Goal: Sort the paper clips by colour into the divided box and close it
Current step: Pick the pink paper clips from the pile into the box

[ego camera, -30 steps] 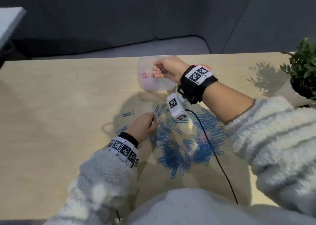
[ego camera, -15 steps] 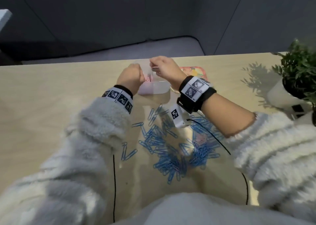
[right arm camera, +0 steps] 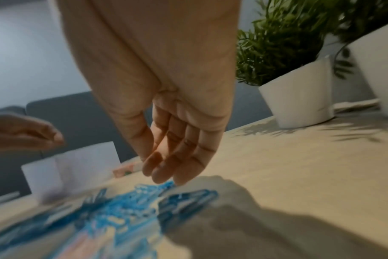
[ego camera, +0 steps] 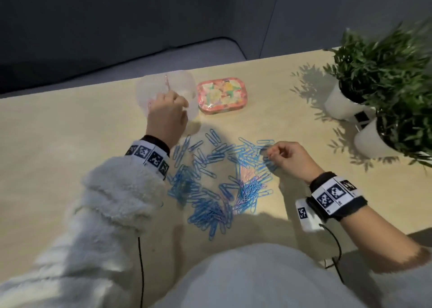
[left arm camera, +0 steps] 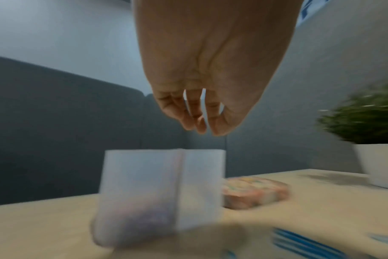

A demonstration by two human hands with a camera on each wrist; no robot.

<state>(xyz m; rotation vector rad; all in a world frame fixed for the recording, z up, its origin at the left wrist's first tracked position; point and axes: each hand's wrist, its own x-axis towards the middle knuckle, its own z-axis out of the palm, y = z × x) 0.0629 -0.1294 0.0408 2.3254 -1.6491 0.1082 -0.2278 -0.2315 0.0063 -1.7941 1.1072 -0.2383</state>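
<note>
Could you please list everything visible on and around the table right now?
divided box: one, translucent white, open, far middle of table; some pink clips inside.
lid: one, pink with colourful print, right of the box.
blue paper clips: many, loose pile, table centre; a few pink ones mixed in.
potted plants: two, green in white pots, far right.
table: one, light wood.
left hand: over the box, fingertips bunched; what it holds is unclear.
right hand: at the pile's right edge, fingers loosely curled.
</note>
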